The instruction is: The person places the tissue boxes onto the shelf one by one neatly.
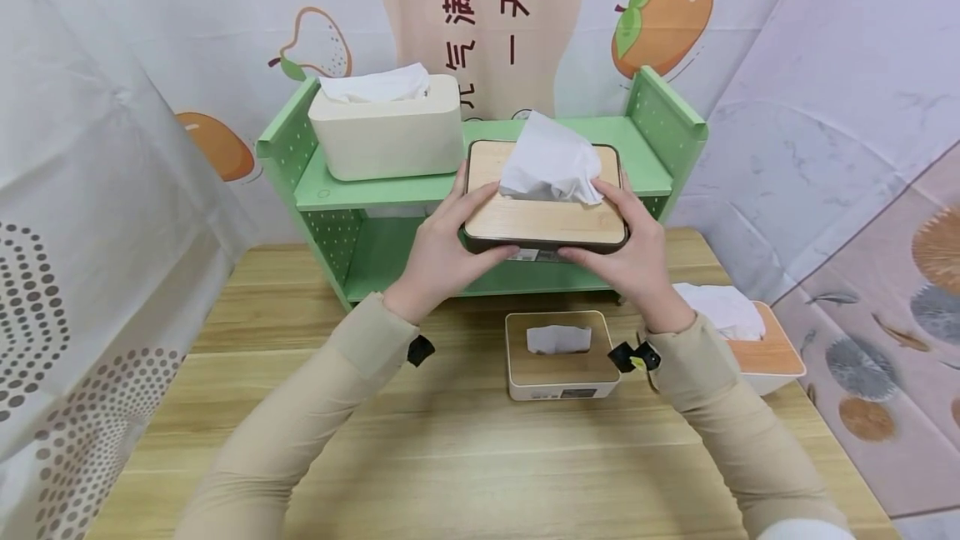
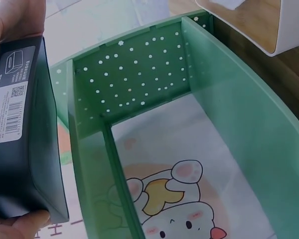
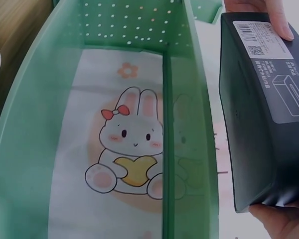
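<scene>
A dark tissue box [image 1: 543, 219] with a light wooden lid and a white tissue [image 1: 551, 158] rising from its slot is held up in front of the green shelf's [image 1: 645, 158] upper tier. My left hand [image 1: 444, 247] grips its left end and my right hand [image 1: 639, 250] its right end, thumbs along the near side. Both wrist views show the box's dark sides, and a printed label [image 3: 269, 64] faces the right wrist camera. Whether the box touches the shelf cannot be told.
A cream tissue box [image 1: 393, 140] stands on the upper tier's left. On the wooden table [image 1: 420, 473], a smaller white box [image 1: 555, 369] with a wooden lid sits before the shelf. Another white box with an orange-brown lid [image 1: 765, 352] stands at the right, partly behind my right forearm.
</scene>
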Available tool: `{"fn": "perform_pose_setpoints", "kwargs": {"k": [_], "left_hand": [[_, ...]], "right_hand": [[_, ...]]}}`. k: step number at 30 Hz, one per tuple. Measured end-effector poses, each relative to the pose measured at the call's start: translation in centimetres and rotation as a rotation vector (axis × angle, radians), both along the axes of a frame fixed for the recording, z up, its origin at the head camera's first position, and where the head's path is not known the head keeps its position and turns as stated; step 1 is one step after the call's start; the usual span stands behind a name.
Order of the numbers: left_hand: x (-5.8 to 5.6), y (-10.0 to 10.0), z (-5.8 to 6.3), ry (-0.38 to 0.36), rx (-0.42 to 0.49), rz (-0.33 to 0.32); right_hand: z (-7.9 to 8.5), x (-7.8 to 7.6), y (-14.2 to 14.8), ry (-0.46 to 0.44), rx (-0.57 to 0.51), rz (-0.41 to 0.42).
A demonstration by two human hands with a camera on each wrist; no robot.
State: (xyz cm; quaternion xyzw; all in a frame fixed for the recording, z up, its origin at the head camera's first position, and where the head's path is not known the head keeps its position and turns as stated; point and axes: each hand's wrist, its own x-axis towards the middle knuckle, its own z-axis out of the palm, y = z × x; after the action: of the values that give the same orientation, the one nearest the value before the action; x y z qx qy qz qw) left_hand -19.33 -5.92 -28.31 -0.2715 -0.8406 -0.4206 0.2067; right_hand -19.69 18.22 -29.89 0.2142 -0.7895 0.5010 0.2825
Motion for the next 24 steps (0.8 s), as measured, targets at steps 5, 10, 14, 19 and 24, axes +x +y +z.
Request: {"fn": "perform_pose_setpoints", "kwargs": {"k": [5, 10, 14, 19, 24], "left_hand": [[-1.0, 0.5, 0.0, -0.034, 0.012, -0.014], [-1.7, 0.7, -0.1, -0.087, 0.028, -0.024], [-1.9, 0.8, -0.1, -0.122, 0.043, -0.015], [-2.2, 0.8, 0.2, -0.144, 0.047, 0.004], [-2.7, 1.0, 0.4, -0.171, 0.024, 0.006]], "right_hand": [[0.1, -0.7, 0.5, -0.066, -0.006, -0.008], [0.1, -1.2, 0.9, -0.132, 0.012, -0.034], [0.2, -1.4, 0.8, -0.156, 0.038, -0.045], [0.7, -1.8, 0.7, -0.17, 0.041, -0.034], [1.0, -2.1, 0.9, -0.194, 0.055, -0.043]]}}
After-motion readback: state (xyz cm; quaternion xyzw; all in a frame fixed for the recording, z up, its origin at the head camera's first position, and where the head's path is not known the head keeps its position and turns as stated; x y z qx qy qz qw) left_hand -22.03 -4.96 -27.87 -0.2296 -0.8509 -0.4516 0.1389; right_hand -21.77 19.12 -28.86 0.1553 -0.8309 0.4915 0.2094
